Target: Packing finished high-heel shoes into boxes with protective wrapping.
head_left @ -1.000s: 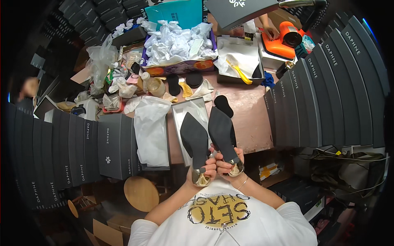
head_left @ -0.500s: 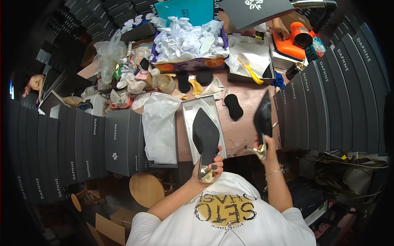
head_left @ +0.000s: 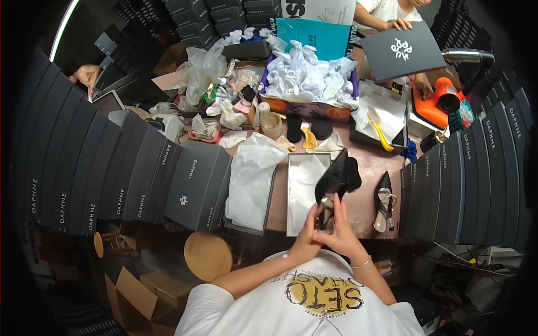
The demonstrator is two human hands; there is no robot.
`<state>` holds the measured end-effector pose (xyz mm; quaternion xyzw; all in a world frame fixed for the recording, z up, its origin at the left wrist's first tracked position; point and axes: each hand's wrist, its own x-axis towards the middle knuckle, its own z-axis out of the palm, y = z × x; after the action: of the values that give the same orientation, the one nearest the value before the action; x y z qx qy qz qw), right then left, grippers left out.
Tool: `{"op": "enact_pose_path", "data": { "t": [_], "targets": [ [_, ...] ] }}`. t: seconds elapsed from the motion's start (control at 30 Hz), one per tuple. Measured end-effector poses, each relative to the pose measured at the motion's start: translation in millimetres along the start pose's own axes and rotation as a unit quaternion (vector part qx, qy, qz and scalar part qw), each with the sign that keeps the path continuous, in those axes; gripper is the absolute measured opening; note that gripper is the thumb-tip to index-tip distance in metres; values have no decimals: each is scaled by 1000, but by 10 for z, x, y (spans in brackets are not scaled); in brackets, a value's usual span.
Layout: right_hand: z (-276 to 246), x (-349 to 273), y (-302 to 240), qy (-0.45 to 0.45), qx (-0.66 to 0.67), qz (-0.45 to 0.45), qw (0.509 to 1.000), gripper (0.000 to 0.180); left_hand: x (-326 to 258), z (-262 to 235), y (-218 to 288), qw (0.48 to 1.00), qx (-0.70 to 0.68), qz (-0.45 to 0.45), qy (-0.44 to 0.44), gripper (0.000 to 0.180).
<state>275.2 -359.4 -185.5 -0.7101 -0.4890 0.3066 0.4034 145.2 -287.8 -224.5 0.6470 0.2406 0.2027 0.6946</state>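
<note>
Both my hands hold one black pointed heeled shoe (head_left: 332,180) by its heel end, over the open grey shoebox (head_left: 291,196) lined with white paper. My left hand (head_left: 307,239) grips it from the left, my right hand (head_left: 339,232) from the right and below. The second black shoe (head_left: 384,196) lies alone on the pink table (head_left: 367,168), to the right of my hands. A black insole (head_left: 353,173) lies just behind the held shoe.
Rows of stacked grey shoeboxes stand to the left (head_left: 112,173) and right (head_left: 465,179). A box of crumpled white paper (head_left: 308,78) sits at the back. Another person's hands (head_left: 400,23) hold a grey lid (head_left: 400,50). An orange tool (head_left: 440,103) and a round wooden stool (head_left: 207,255) are nearby.
My right hand has put one shoe down on the table at the right and come back to the other shoe, which both hands now hold.
</note>
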Motion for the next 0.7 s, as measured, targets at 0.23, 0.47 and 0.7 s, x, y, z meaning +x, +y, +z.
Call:
{"op": "enact_pose_path", "data": {
  "t": [0.23,0.47,0.7],
  "targets": [
    [-128,-587,347,28,414,278,866,88,817,-1089,238,974,224,7,16,52],
    [-174,-835,181,-77,460,325,823,86,2582,-2274,-370,746,613,-229,-124,53],
    [-644,-379,82,-198,369,119,900,84,1381,-1857,-32,829,538,-58,141,27]
  ]
}}
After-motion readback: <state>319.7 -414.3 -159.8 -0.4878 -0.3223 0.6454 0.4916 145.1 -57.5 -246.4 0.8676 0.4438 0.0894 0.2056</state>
